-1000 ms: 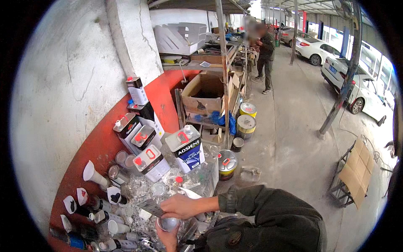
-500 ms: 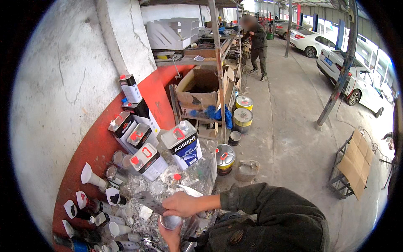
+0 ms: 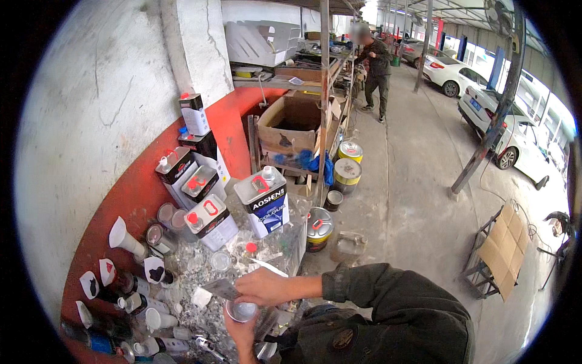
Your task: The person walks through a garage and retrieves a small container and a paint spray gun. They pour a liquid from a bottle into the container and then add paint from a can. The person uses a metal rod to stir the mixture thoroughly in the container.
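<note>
My left hand point(image 3: 241, 330) is wrapped round a small cup point(image 3: 243, 312) and keeps it upright near the bench edge. Inside the cup is something grey, its exact nature unclear. Just above it, my right hand point(image 3: 262, 287) grips a flat grey strip point(image 3: 222, 289), like a thin plate, which sticks out to the left over the bench. My right fingers are close to the cup's rim. Beyond my hands stand a loose red cap point(image 3: 251, 247), a round clear lid or dish point(image 3: 221, 261) and a white sheet point(image 3: 268, 267).
Rectangular solvent cans point(image 3: 263, 203) stand at the back of the littered bench point(image 3: 188, 276). Bottles and white cups point(image 3: 160, 319) crowd its left side. Drums point(image 3: 348, 173) line the floor by the shelving. Another person point(image 3: 377, 73) stands far off, near parked cars point(image 3: 485, 109).
The view has shifted slightly. The grey strip now points more level, and its far end is lower. The cup stays in my left hand; the far person has straightened up and shifted an arm.
</note>
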The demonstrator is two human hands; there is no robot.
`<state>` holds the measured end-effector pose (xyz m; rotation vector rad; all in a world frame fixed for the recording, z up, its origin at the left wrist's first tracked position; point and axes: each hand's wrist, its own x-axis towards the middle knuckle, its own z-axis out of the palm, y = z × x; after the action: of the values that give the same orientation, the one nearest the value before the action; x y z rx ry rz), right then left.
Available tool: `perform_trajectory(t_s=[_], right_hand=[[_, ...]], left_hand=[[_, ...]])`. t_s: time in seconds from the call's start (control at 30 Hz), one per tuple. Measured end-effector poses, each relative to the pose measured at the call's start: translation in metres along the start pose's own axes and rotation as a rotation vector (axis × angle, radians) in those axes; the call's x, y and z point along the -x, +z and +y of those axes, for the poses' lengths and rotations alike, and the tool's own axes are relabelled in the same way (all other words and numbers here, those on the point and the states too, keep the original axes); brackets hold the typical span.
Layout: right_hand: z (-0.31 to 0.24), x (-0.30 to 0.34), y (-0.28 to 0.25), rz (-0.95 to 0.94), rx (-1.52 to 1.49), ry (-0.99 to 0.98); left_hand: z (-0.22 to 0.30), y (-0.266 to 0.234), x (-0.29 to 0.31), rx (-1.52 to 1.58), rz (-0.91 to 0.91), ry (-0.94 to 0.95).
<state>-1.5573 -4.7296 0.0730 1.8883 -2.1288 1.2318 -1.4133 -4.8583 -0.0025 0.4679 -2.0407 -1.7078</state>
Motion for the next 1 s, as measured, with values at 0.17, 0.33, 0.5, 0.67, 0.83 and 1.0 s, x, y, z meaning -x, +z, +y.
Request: perform_trajectory(t_s=[0.17,0.33,0.5,0.67,0.83,1.0], right_hand=[[-0.006,0.007,0.005,-0.051,-0.047,-0.004],[-0.012,0.001,0.015,-0.009,-0.133,0.009],[-0.011,-0.008,0.003,-0.012,-0.084,0.033],[-0.008,0.002,0.015,0.013,-0.109,-0.013],[-0.011,0.005,0.026,0.079,-0.174,-0.014],[-0.003,-0.004,0.013,0.080,-0.037,0.022]], left_hand=[[0.007,-0.001,-0.001,0.092,-0.022,-0.088],[-0.009,-0.004,-0.002,0.014,-0.011,-0.064],[-0.015,-0.007,-0.002,0.010,0.014,-0.021],[-0.015,-0.006,-0.005,0.104,-0.011,-0.072],[-0.025,-0.003,-0.007,0.015,-0.004,-0.063],[-0.019,-0.002,-0.006,0.020,0.042,-0.032]])
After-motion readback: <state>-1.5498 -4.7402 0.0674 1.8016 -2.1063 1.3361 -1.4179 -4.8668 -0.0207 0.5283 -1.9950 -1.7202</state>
